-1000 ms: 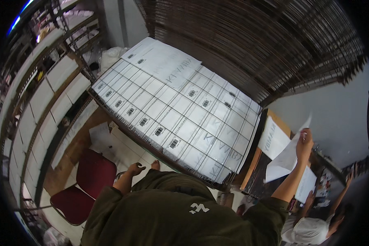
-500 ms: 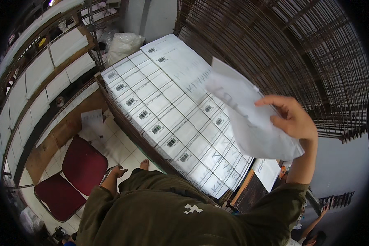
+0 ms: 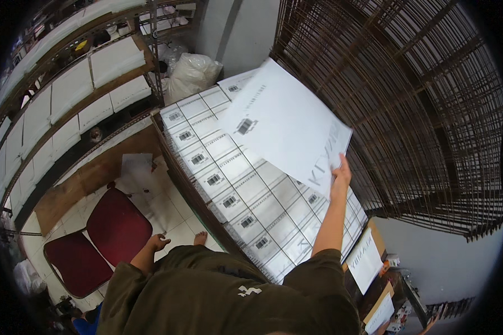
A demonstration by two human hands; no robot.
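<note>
My right hand (image 3: 341, 173) pinches the near right corner of a large white printed sheet (image 3: 288, 120), thumb and fingers on its edge. The sheet is spread out and tilted, covering part of a white surface (image 3: 251, 190) crossed by dark grid lines. Printed codes repeat along that surface. Down at my left side, my left hand (image 3: 158, 242) hangs beside a red chair (image 3: 120, 226), its fingers curled in with nothing visible in them.
A dark wire rack (image 3: 397, 111) stands raised along the right. Shelves with stacked white sheets (image 3: 70, 89) line the left. A filled white plastic bag (image 3: 193, 75) sits behind the white surface. White printed sheets (image 3: 365, 262) lie at the right near my elbow.
My right hand has swung left, and the sheet in it has gone from folded and drooping to spread out over the white surface. The view has shifted slightly. My left hand stays low.
</note>
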